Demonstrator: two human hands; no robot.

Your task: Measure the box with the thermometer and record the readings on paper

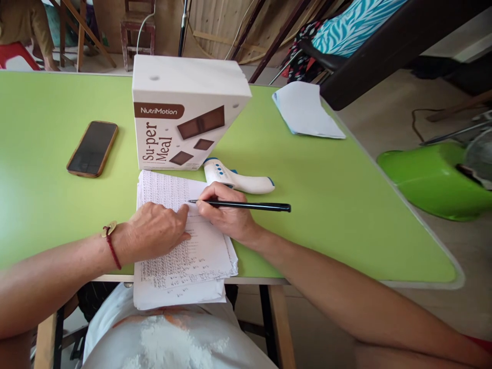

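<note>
Left hand point(156, 230) lies on papers point(211, 246), thumb and forefinger apart. Frame centre: right fingers point(217, 190) clamp pen point(257, 206), tip beside that forefinger

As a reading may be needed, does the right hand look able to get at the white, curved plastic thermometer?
Probably yes: the white, curved plastic thermometer lies just beyond the right hand, its handle end uncovered, though the slim black pen in that grip might need putting down.
</note>
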